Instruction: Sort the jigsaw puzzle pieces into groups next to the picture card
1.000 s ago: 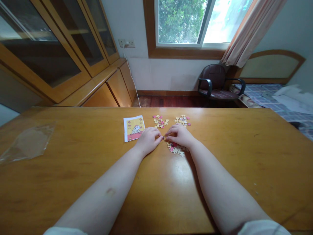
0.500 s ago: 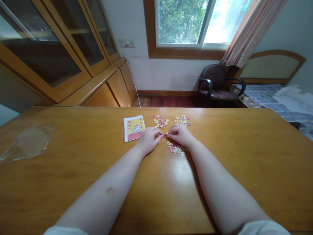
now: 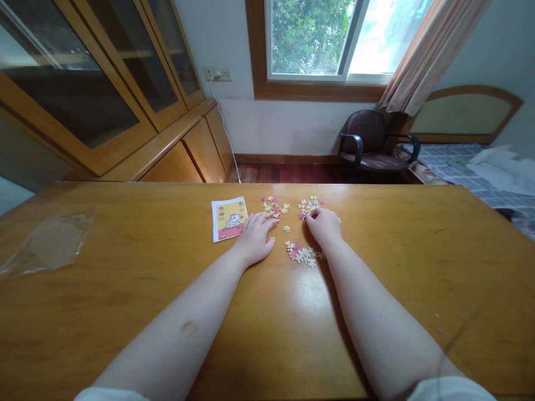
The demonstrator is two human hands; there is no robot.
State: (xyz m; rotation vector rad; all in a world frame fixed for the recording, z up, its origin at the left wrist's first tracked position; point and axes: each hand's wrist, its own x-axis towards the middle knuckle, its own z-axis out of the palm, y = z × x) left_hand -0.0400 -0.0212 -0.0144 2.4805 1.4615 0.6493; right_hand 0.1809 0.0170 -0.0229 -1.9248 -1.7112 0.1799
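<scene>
Left hand (image 3: 254, 238) spread; right hand (image 3: 325, 227) pinched, contents unclear; careless brush could scatter small, knobbed pink-and-yellow jigsaw pieces (image 3: 308, 206).

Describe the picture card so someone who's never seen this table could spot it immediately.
On the wooden table, find the left hand. Just left of it lies the picture card, white-edged, with a cartoon animal on yellow and pink. It's one whole rectangle, unlike the small puzzle pieces nearby.
</scene>
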